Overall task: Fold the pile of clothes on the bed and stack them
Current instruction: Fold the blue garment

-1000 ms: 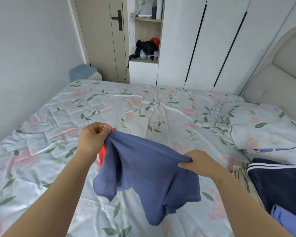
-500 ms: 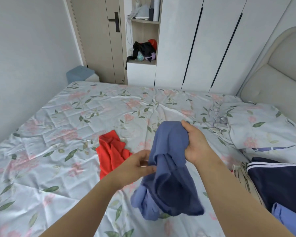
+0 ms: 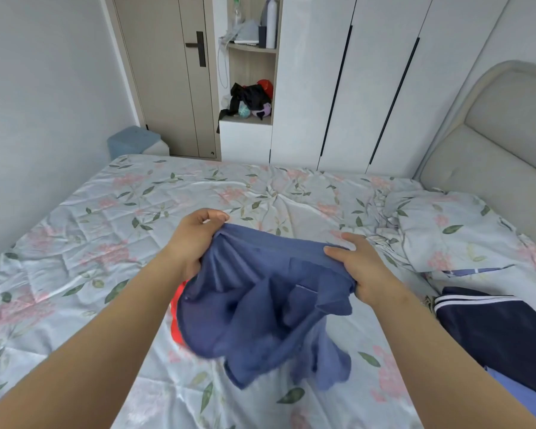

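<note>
Both hands apart, left hand (image 3: 195, 239) and right hand (image 3: 361, 267) each gripping the blue garment (image 3: 260, 305), top edge stretched crosswise above the bed (image 3: 136, 212)

Floral bed (image 3: 198, 193) carries red garment (image 3: 175, 306), navy clothes (image 3: 492, 326), pillow (image 3: 446, 233).

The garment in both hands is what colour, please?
The garment is plain blue; head view shows it best.

Red garment (image 3: 175, 323) mostly behind blue garment (image 3: 260, 305); navy clothes (image 3: 492, 329) partly beyond right edge.
</note>
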